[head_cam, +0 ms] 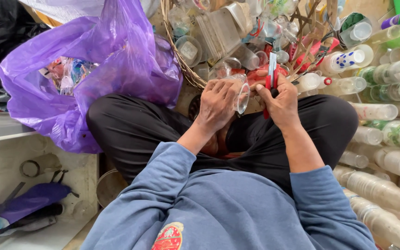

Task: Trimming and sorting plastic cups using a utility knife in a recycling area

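Observation:
I sit cross-legged in black trousers and a blue sweatshirt. My left hand grips a clear plastic cup turned on its side, its mouth facing right. My right hand holds a red-handled cutter with its blade pointing up, close against the cup's rim. Both hands meet above my knees, just in front of a woven basket.
The basket holds several clear plastic cups and containers. A purple plastic bag with scraps inside lies at left. Stacked plastic bottles and nested cups fill the right side. A white shelf with tape and tools sits at lower left.

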